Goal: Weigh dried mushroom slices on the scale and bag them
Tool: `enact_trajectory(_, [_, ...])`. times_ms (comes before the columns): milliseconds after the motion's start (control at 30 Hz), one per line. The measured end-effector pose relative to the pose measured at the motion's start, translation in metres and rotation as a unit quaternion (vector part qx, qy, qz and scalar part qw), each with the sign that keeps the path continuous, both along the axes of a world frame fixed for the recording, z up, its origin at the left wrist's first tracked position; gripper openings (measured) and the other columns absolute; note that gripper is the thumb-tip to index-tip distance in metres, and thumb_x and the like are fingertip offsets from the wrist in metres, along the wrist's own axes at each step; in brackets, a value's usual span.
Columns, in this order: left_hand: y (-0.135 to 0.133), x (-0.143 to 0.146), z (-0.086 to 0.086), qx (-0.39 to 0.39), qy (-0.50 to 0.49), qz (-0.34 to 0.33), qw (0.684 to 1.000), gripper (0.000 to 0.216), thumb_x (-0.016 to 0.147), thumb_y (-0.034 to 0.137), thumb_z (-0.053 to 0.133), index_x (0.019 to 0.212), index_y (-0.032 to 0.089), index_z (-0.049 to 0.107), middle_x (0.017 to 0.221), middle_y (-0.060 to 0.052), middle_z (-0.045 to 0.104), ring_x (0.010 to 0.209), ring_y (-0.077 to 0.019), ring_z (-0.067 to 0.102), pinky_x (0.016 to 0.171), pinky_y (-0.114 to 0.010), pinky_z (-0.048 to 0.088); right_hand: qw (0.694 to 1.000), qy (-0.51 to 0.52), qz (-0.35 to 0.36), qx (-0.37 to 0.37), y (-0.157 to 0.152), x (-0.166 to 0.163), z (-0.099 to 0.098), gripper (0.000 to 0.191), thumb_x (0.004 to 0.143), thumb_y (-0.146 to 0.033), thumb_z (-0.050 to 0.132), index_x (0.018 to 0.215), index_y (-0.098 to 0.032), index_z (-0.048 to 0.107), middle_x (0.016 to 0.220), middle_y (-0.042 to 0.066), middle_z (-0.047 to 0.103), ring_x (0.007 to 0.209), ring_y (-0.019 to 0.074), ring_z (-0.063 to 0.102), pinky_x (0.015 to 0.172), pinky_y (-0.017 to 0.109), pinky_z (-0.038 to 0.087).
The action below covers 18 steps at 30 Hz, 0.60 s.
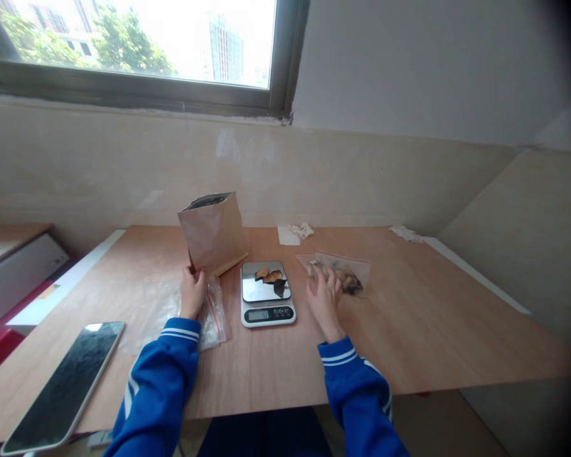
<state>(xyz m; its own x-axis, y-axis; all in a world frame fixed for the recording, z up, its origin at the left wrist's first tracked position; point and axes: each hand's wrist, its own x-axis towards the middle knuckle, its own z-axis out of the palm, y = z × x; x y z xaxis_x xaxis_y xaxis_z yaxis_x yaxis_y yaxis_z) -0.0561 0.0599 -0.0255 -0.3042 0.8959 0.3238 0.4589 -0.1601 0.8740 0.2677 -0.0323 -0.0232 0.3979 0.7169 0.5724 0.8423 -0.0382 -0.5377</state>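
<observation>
A brown paper bag (214,231) with a dark lining stands with its top open. My left hand (193,292) is closed at its lower left corner, fingers and thumb pinched there. Clear zip bags (214,314) lie flat under and beside that hand. A kitchen scale (269,316) sits between my hands, with several dried brown and dark pieces (272,278) on its plate; the display cannot be read. My right hand (322,293) curls over the left part of a clear zip bag (361,270) holding dried brown pieces, gripping it; its fingertips are partly hidden.
A large tablet or phone (64,387) lies at the table's front left. Crumpled tissue (302,230) and a white sheet (288,235) are at the back edge, with another white scrap (406,233) farther right. Behind the wooden table (433,330) are a wall and a window (147,47).
</observation>
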Motion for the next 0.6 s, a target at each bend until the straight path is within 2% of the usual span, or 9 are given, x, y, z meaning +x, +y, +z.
enact_trajectory(33, [0.0, 0.0, 0.0, 0.001, 0.0, 0.002, 1.0, 0.034, 0.082, 0.041, 0.05, 0.107, 0.018, 0.047, 0.105, -0.012, 0.062, 0.1, -0.0272, 0.061, 0.089, -0.042, 0.046, 1.0, -0.011, -0.013, -0.016, 0.0, 0.009, -0.006, 0.041, 0.081, -0.023, 0.05, 0.122, -0.017, 0.057, 0.136, 0.019, 0.043, 0.124, 0.035, 0.039, 0.097, 0.055, 0.034])
enact_trajectory(100, [0.0, 0.0, 0.0, -0.001, -0.003, 0.001, 1.0, 0.034, 0.082, 0.041, 0.05, 0.107, 0.018, 0.046, 0.104, -0.012, 0.062, 0.1, -0.027, 0.061, 0.089, -0.042, 0.046, 0.999, -0.024, 0.006, -0.04, 0.001, 0.027, -0.017, 0.038, 0.08, -0.019, 0.049, 0.116, -0.016, 0.06, 0.136, 0.019, 0.042, 0.125, 0.0347, 0.038, 0.098, 0.055, 0.033])
enact_trajectory(200, [0.0, 0.0, 0.0, -0.004, -0.002, -0.002, 1.0, 0.034, 0.082, 0.041, 0.05, 0.107, 0.018, 0.046, 0.105, -0.013, 0.062, 0.1, -0.0272, 0.061, 0.088, -0.042, 0.046, 0.995, -0.034, 0.072, -0.052, 0.002, 0.05, -0.029, 0.023, 0.078, -0.017, 0.048, 0.091, -0.016, 0.067, 0.128, 0.018, 0.049, 0.123, 0.0314, 0.042, 0.1, 0.051, 0.034])
enact_trajectory(333, [0.0, 0.0, 0.0, 0.005, 0.007, 0.001, 1.0, 0.035, 0.082, 0.043, 0.051, 0.106, 0.018, 0.045, 0.106, -0.013, 0.062, 0.1, -0.0275, 0.061, 0.088, -0.042, 0.046, 0.996, -0.018, 0.08, -0.039, 0.003, 0.063, -0.028, 0.014, 0.076, -0.018, 0.051, 0.071, -0.018, 0.064, 0.11, 0.016, 0.059, 0.111, 0.0299, 0.051, 0.097, 0.051, 0.038])
enact_trajectory(467, [-0.002, 0.001, 0.002, -0.004, 0.061, 0.005, 0.998, 0.055, 0.074, 0.052, 0.061, 0.112, 0.017, 0.042, 0.11, -0.016, 0.062, 0.103, -0.0319, 0.061, 0.086, -0.044, 0.047, 0.997, 0.003, 0.079, -0.018, 0.001, 0.047, -0.003, 0.015, 0.08, -0.019, 0.049, 0.075, -0.017, 0.063, 0.107, 0.016, 0.06, 0.108, 0.03, 0.053, 0.095, 0.052, 0.039])
enact_trajectory(533, [-0.002, 0.001, 0.002, -0.013, 0.091, 0.01, 0.996, 0.061, 0.072, 0.052, 0.063, 0.115, 0.017, 0.039, 0.111, -0.017, 0.062, 0.103, -0.0341, 0.061, 0.084, -0.045, 0.047, 0.995, 0.02, 0.102, 0.006, -0.003, 0.028, 0.021, 0.02, 0.084, -0.022, 0.045, 0.086, -0.016, 0.064, 0.112, 0.017, 0.058, 0.113, 0.0292, 0.051, 0.098, 0.051, 0.038])
enact_trajectory(600, [-0.003, 0.001, 0.002, -0.008, 0.093, 0.0, 0.996, 0.057, 0.075, 0.049, 0.061, 0.117, 0.018, 0.038, 0.11, -0.016, 0.064, 0.102, -0.0333, 0.062, 0.083, -0.044, 0.048, 0.986, 0.037, 0.163, 0.028, -0.009, 0.005, 0.053, 0.023, 0.088, -0.024, 0.043, 0.097, -0.018, 0.063, 0.119, 0.015, 0.056, 0.117, 0.0264, 0.05, 0.101, 0.047, 0.038])
